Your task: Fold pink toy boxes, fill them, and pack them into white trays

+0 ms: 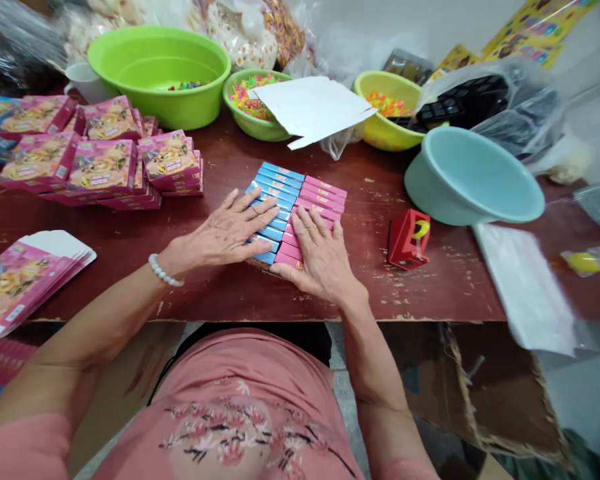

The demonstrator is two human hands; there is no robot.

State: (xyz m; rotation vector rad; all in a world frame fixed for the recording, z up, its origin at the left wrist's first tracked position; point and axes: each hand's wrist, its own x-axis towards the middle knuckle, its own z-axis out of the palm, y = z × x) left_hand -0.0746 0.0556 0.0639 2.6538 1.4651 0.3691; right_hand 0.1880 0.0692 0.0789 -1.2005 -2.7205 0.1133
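Observation:
Two side-by-side rows of small flat boxes stand on edge in front of me, blue boxes [280,177] on the left and pink boxes [323,193] on the right. My left hand [230,230] lies on the blue row with its fingers stretched out. Across the pink row rests my right hand [320,257], palm down, fingers extended and close together. Both hands press on the box tops without gripping one. Parts of the rows are covered by my fingers. A red tape dispenser [410,240] with yellow inside stands to the right of my right hand.
Stacked pink boxes [103,163] and flat unfolded cartons [25,280] sit at left. Along the back are a green basin [160,100], a basket of colourful pieces [253,120], white card [315,110] and a yellow bowl [390,133]. A pale blue basin [470,180] and plastic bags [525,287] lie right.

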